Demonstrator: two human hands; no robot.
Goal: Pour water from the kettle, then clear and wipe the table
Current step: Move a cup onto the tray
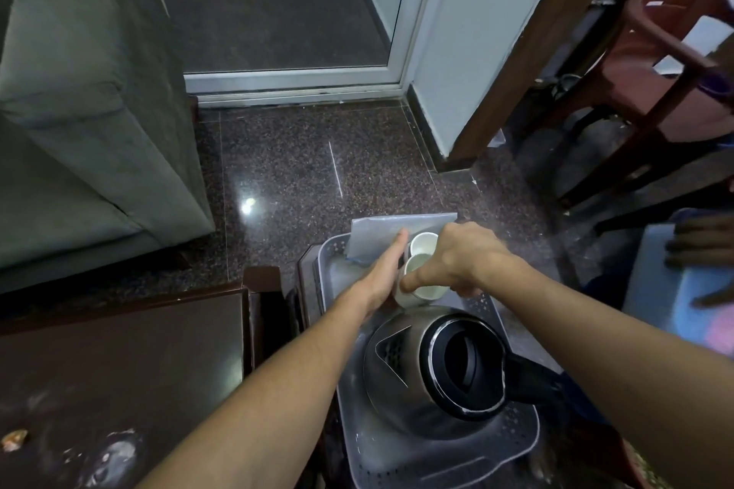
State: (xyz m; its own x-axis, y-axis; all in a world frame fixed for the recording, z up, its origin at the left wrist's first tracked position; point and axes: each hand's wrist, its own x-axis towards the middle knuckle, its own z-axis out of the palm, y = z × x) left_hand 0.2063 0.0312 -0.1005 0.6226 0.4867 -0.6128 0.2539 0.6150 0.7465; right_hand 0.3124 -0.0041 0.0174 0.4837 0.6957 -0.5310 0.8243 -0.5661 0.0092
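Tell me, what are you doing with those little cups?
A person is reaching both hands over a grey plastic tray. The right hand holds a small white cup, tipped on its side, and the left hand rests flat against it. A second white cup sits just beyond, beside a folded cloth. A steel kettle lies tilted in the tray. The dark table to the left has wet smears.

Kettle (421, 369) in tray (512, 445), behind cups (425, 292).

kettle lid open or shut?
Shut. The black lid sits flush inside the rim of the kettle, which stands in the grey tray.
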